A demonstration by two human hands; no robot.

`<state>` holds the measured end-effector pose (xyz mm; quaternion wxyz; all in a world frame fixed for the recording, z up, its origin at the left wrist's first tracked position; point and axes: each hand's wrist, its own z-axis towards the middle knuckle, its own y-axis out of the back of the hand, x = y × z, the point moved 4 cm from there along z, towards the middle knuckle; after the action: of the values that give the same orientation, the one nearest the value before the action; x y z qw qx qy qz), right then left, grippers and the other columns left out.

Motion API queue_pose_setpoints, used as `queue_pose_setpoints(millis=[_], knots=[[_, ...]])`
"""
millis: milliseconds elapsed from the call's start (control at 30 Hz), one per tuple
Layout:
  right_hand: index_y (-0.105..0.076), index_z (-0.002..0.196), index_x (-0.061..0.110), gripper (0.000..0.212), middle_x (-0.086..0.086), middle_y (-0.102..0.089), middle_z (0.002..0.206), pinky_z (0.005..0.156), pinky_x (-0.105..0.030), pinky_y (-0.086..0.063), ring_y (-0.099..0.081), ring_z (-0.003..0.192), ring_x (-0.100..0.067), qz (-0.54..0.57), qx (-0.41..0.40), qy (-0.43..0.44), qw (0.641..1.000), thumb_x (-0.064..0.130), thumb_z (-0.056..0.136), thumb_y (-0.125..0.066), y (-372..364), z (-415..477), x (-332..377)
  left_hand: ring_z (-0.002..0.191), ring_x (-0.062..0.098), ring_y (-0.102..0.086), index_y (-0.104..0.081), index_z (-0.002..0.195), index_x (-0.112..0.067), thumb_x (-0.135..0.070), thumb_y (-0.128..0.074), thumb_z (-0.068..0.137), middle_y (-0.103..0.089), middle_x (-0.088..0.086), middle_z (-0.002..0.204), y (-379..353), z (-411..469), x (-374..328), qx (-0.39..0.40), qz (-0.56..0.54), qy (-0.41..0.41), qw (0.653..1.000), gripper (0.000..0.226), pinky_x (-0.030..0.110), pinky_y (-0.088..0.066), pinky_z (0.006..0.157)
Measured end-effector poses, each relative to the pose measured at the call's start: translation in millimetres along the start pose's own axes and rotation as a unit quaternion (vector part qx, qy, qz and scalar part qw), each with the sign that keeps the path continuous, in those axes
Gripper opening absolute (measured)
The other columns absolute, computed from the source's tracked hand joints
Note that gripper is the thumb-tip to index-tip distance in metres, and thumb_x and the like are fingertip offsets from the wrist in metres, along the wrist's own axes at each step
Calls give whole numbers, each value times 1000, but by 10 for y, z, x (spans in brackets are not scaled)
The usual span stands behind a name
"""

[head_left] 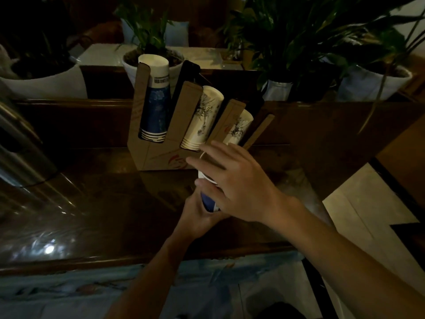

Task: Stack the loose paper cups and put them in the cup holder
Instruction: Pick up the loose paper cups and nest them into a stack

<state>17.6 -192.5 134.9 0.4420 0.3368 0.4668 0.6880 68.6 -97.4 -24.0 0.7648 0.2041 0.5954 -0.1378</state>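
Lighting is dim. A cardboard cup holder [158,155] stands upright on the dark wooden bench [96,203], near its far edge. The holder has three slanted slots. The left slot contains a stack of blue cups [155,111], rims down. The middle slot contains a stack of white printed cups [202,118]. The right slot contains another white printed stack [239,127], its lower part hidden behind the right hand.

Both hands are just in front of the holder, above the bench. The left hand [197,215] is clenched around the lower end of a blue paper cup [208,201]. The right hand [236,183] grasps the same cup from above, fingers spread over its white rim. The number of cups held cannot be determined.

Potted plants [299,42] stand behind the bench.
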Motion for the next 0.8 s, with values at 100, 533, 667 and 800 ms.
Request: queue_pose_setpoints(millis=[100,533,667,800], knots=[[-56,141,24,45,-6,-55,143,116,-41,-28,-40,141,-24,12,-7,0,1000,43,103,-40,-4,15,22,127,18,-66,-48,146,-12,-46,-87,81,-66,-2,138,-12,5,-25,6,-10,-10,1000,82,50,-60,97],[-51,103,24,30,2,-48,101,94,-45,-35,-42,97,-17,1,157,-8,988,47,98,-33,-44,407,-7,110,14,-74,-64,128,-8,-51,-94,70,-77,0,119,-6,-42,74,-18,-16,69,997,78,34,-62,91],[-42,95,27,19,4,-47,96,92,-46,-37,-42,94,-18,14,162,1,987,45,93,-39,-122,384,-43,111,13,-74,-64,128,-11,-36,-95,74,-77,-1,119,-13,-21,79,-13,-17,68,997,67,33,-62,92],[-51,88,31,36,6,-54,93,84,-39,-37,-50,92,-17,57,232,-28,971,64,91,-36,-74,537,-154,119,10,-70,-58,137,-16,-36,-97,71,-74,-7,129,-17,-20,67,-21,-30,73,997,80,30,-59,99]])
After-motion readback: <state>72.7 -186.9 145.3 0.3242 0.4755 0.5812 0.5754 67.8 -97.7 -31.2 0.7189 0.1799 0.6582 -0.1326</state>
